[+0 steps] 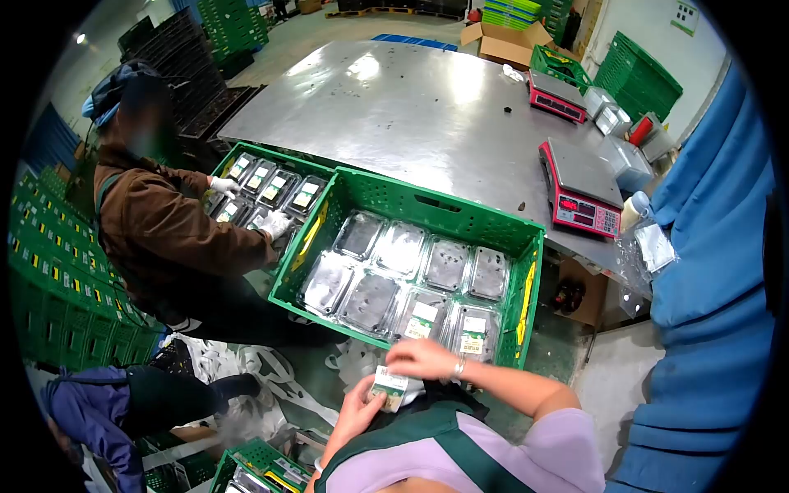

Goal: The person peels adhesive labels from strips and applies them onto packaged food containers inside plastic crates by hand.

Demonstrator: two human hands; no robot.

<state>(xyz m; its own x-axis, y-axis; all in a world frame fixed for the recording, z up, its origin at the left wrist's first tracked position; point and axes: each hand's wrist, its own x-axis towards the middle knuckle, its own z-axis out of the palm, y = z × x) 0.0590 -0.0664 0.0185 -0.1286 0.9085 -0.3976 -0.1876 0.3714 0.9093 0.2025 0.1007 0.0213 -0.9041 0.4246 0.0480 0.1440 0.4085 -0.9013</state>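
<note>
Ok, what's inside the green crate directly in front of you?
The crate holds eight clear packs in two rows, two with labels. Whatever lies beneath the packs is covered by them.

A broad worktop of shiny grey metal (378,111) reflects bright patches of light. On its right side stand a red electronic scale with a flat grey pan (582,189) and, farther off, a matching second scale (557,97). Clear plastic containers (627,164) sit beside them. Small dark crumbs (507,109) dot the metal. A deep green plastic crate (477,220) overlaps the near edge; its support is hidden.
</note>
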